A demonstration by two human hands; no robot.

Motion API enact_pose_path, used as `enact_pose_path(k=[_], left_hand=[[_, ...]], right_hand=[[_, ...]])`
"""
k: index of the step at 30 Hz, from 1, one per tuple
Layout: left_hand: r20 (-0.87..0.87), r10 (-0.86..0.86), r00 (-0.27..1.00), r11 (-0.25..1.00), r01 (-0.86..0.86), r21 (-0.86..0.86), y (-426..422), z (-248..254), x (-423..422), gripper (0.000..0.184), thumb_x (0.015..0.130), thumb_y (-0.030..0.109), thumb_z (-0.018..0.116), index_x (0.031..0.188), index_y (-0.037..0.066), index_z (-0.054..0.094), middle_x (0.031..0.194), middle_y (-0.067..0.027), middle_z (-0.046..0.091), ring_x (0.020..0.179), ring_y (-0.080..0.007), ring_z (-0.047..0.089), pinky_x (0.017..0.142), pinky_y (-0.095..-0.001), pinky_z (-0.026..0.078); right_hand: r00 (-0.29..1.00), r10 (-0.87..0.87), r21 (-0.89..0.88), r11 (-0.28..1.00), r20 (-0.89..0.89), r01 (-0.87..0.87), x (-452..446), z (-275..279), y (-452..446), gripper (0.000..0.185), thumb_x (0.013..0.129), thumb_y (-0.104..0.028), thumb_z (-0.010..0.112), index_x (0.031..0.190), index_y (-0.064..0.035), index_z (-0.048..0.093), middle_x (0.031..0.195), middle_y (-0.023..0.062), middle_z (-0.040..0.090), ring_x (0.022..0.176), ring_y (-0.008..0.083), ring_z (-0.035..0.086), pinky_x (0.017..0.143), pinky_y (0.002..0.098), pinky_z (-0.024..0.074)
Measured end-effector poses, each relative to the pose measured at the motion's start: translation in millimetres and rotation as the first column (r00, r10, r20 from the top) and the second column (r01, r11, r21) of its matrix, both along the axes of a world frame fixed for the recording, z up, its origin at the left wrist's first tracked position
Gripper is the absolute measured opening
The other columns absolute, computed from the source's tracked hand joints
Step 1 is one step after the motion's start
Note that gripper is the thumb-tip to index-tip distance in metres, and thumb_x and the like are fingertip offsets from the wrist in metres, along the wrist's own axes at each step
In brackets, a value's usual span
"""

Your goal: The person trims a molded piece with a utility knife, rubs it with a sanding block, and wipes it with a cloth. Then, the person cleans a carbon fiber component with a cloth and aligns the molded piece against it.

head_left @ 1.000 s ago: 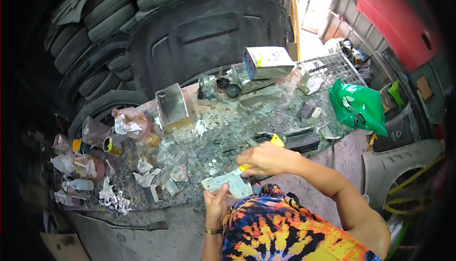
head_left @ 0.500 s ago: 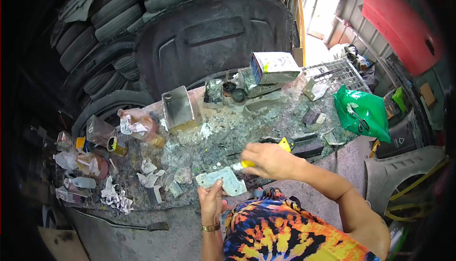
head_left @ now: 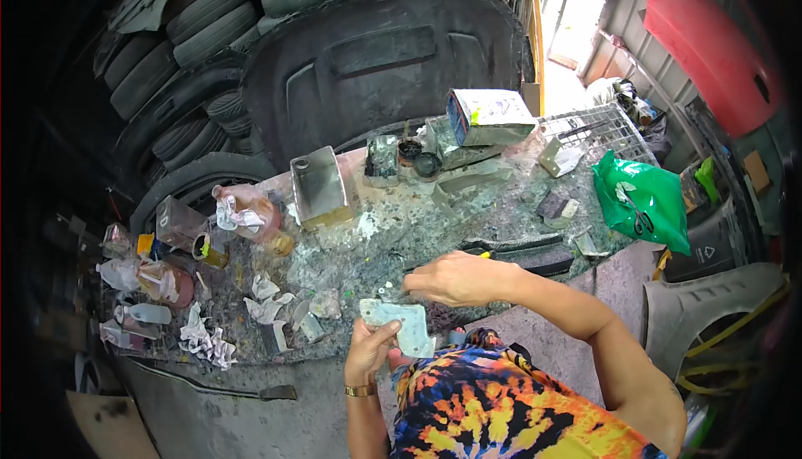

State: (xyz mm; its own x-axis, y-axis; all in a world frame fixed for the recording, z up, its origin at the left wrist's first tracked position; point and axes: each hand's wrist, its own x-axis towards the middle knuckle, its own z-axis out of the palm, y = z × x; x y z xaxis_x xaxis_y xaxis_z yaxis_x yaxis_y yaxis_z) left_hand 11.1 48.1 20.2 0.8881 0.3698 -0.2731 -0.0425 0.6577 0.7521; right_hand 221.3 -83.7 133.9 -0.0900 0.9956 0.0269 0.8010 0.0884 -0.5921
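Observation:
My left hand (head_left: 373,350) pinches a pale grey-green flat plate (head_left: 401,325) by its lower left part, thumb on top. The plate has a few small holes and is tilted over the table's front edge. Just above its upper right corner is my right hand (head_left: 455,278), its fingers closed round a yellow tool (head_left: 485,254). Only a small yellow bit of that tool shows behind the hand, so its kind is hidden. A dark trim strip (head_left: 535,256) lies on the table beyond the right wrist.
The stained worktable (head_left: 368,250) carries an open metal tin (head_left: 322,187), a cardboard box (head_left: 493,116), crumpled paper (head_left: 205,338) and bottles (head_left: 163,284) at left. A green bag (head_left: 639,204) with scissors (head_left: 642,221) stands at right. A dark car hood (head_left: 384,66) leans behind.
My right hand has moved slightly left and turned, hiding most of the yellow tool. My left hand has turned the plate more upright. The camera view has shifted a little.

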Motion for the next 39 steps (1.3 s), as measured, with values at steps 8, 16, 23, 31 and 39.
enact_pose_path(k=[8,16,23,31,39], left_hand=[[-0.040,-0.014,0.999,0.997,0.011,-0.083,4.3,-8.1,-4.4,0.017,0.079,0.000,0.058,0.096,-0.004,0.059,0.079,-0.0098,0.067,0.062,-0.0169,0.065,0.055,-0.0277,0.056],[-0.002,0.055,0.998,0.994,-0.055,-0.099,4.9,-6.8,-13.3,0.015,0.078,0.001,0.060,0.092,-0.003,0.061,0.079,-0.0099,0.067,0.063,-0.0173,0.066,0.055,-0.0290,0.058],[-0.032,0.101,0.994,0.992,-0.103,-0.067,3.7,-4.0,-7.3,0.016,0.079,0.002,0.060,0.094,-0.002,0.060,0.080,-0.0088,0.066,0.062,-0.0153,0.063,0.055,-0.0266,0.053],[-0.034,0.000,0.999,1.000,0.000,-0.018,7.7,-8.0,-15.8,0.012,0.079,0.003,0.059,0.089,-0.004,0.061,0.074,-0.0093,0.066,0.058,-0.0168,0.064,0.053,-0.0290,0.053],[-0.037,-0.065,0.997,0.997,0.063,-0.051,5.7,-19.0,-30.2,0.025,0.075,0.000,0.059,0.099,-0.005,0.060,0.082,-0.0113,0.068,0.064,-0.0189,0.067,0.057,-0.0280,0.056]], right_hand=[[0.922,0.167,0.175,0.955,0.350,-0.240,-3.4,-6.2,32.1,0.014,0.092,-0.023,0.052,0.100,-0.0114,0.054,0.083,0.0056,0.055,0.084,0.0242,0.058,0.084,0.0381,0.0368],[0.993,0.084,0.153,0.983,0.086,-0.096,15.9,-8.9,-13.5,0.013,0.091,-0.021,0.054,0.101,-0.0127,0.059,0.087,0.0036,0.053,0.088,0.0216,0.057,0.084,0.0364,0.0354],[0.982,0.141,0.107,0.982,0.127,-0.155,0.2,-3.8,-32.1,0.013,0.091,-0.021,0.053,0.098,-0.0118,0.058,0.089,0.0052,0.059,0.094,0.0218,0.059,0.079,0.0374,0.0396],[0.992,0.124,0.217,0.968,0.008,-0.123,-13.4,-21.0,14.4,0.017,0.095,-0.023,0.050,0.094,-0.0060,0.052,0.084,0.0134,0.062,0.083,0.0348,0.063,0.072,0.0458,0.0487],[0.974,-0.216,0.288,0.939,0.063,0.190,5.1,-58.0,60.7,0.020,0.093,-0.024,0.054,0.094,-0.0045,0.052,0.084,0.0160,0.065,0.080,0.0374,0.065,0.071,0.0493,0.0506]])
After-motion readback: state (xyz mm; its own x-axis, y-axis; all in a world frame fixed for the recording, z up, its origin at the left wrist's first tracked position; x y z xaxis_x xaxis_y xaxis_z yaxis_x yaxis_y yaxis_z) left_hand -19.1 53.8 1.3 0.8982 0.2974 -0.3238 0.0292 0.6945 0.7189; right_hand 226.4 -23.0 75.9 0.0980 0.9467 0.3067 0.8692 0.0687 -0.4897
